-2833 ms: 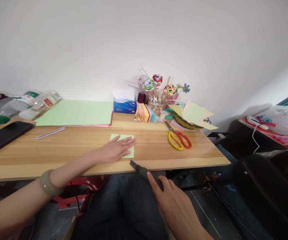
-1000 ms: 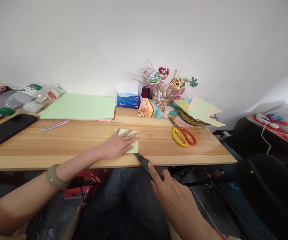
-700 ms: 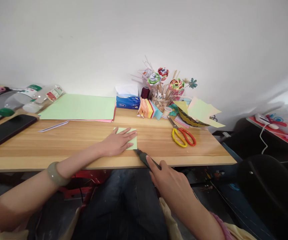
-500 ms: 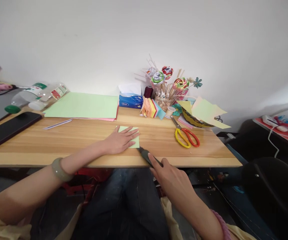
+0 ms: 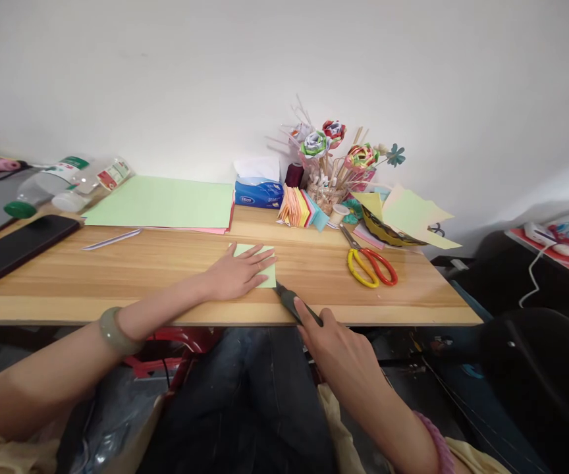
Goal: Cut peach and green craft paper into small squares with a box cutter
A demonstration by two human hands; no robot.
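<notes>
My left hand [image 5: 238, 273] lies flat with its fingers spread on a small light-green sheet of paper [image 5: 269, 276], pressing it to the table and covering much of it. Closed around the dark green handle of a utility knife [image 5: 288, 300] is my right hand [image 5: 336, 342], its index finger stretched along the top. The knife's tip meets the table at the paper's lower right corner; whether it touches the paper I cannot tell. Scissors [image 5: 363, 258] with one yellow and one red handle lie right of the paper, blades pointing away.
A stack of large green paper [image 5: 166, 201] lies at the back left, near plastic bottles [image 5: 47, 184] and a black phone [image 5: 22, 247]. Behind are a blue tissue pack [image 5: 258, 193], folded coloured papers [image 5: 297, 207], a jar of paper flowers [image 5: 326, 194] and a paper-filled basket [image 5: 388, 234].
The camera view has shifted slightly. Both hands, the paper and the knife keep nearly the same positions on the table.
</notes>
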